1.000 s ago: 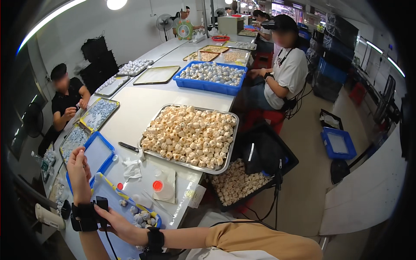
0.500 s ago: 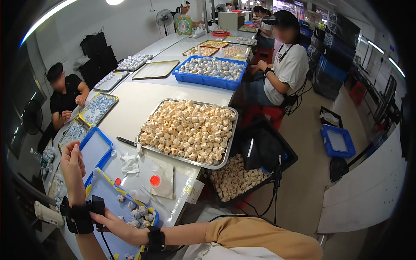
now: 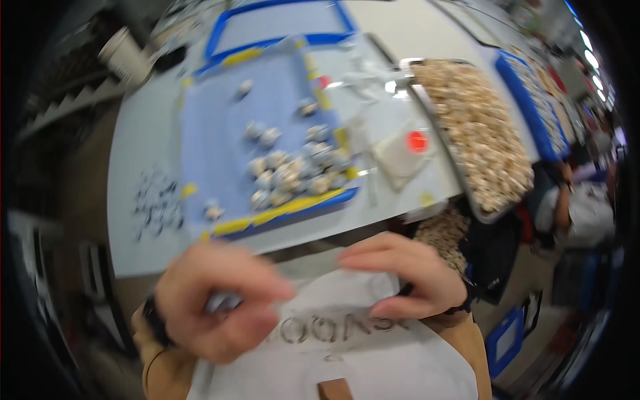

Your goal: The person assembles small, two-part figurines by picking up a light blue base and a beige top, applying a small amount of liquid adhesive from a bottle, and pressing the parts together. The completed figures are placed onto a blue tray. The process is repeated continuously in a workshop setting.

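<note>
Both hands hover before my white shirt (image 3: 293,373), below the table's near edge. My left hand (image 3: 220,300) is smeared by motion, its fingers curled toward the thumb; a small grey-blue patch shows in the gap, too blurred to name. My right hand (image 3: 410,273) has thumb and fingers apart, with nothing between them. Dark straps circle both wrists. Beyond the hands lies a blue tray (image 3: 213,147) with a pale blue lining and yellow tape along its edges. Small round white-and-blue pieces (image 3: 287,173) are heaped toward its near right corner, with a few others scattered.
Blue bits (image 3: 159,200) lie left of the tray. A cup (image 3: 125,59) stands at the far left. Rightward are a red-capped container (image 3: 417,141), a steel tray of cream pieces (image 3: 477,133) and a blue bin (image 3: 533,107). A dark bin holding more pieces (image 3: 443,233) is below.
The view has swung down and left. My right hand has come away from the device on my left wrist. My left hand, raised before, is lower and both hands are apart.
</note>
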A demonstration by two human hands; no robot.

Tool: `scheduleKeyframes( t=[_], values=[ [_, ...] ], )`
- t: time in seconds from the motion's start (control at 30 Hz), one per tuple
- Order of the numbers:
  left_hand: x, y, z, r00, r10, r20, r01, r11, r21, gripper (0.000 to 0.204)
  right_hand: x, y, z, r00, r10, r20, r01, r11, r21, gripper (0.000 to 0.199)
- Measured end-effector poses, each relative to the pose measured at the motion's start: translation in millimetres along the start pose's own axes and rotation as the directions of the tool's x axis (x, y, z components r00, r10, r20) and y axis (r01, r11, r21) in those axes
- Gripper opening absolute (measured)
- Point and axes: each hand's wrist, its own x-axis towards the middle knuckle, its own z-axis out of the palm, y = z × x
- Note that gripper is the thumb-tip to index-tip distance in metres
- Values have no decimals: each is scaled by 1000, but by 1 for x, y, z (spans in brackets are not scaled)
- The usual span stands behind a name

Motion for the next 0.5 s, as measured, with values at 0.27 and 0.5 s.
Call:
scheduleKeyframes(
  t=[0.27, 0.5],
  values=[
    [-1, -28, 2, 895, -446, 17, 393, 770, -502, 22, 1, 27, 14, 982, 186, -43, -183, 980, 76, 40],
    [-10, -50, 14, 984, 166, 67, -173, 978, 114, 16, -2, 29, 19, 970, 146, -196, -116, 981, 157, 32]
  ],
)
